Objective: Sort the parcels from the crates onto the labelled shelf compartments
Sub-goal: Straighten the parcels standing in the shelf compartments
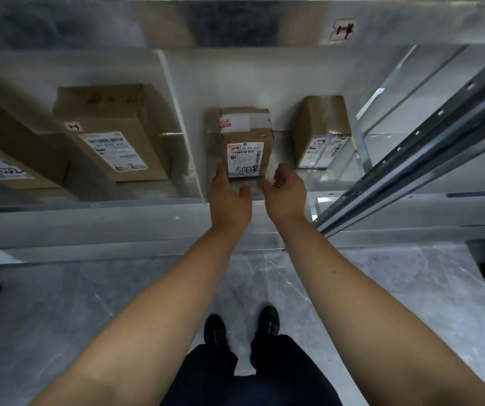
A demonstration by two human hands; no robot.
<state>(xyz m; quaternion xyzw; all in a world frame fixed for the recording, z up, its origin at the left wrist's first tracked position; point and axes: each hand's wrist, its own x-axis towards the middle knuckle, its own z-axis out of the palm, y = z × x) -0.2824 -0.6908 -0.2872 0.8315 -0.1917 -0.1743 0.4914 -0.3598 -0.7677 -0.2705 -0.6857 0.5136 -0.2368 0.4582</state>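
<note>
Left hand (229, 197), right hand (286, 194) flank parcel (245, 136) inside shelf compartment (285, 77).

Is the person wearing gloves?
No, the left hand and the right hand are both bare, held out open toward the middle parcel.

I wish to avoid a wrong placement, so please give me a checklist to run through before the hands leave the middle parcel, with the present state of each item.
1. Middle parcel stands on the shelf: ok.
2. Its printed label faces outward: ok.
3. Left hand and right hand are open and grip nothing: ok.
4. Gap to the right parcel: ok, they are apart.
5. Parcel is on the right of the divider, not against it: ok.
6. Shelf tag matches the parcel's red mark: cannot tell, the handwriting is blurred.
</note>
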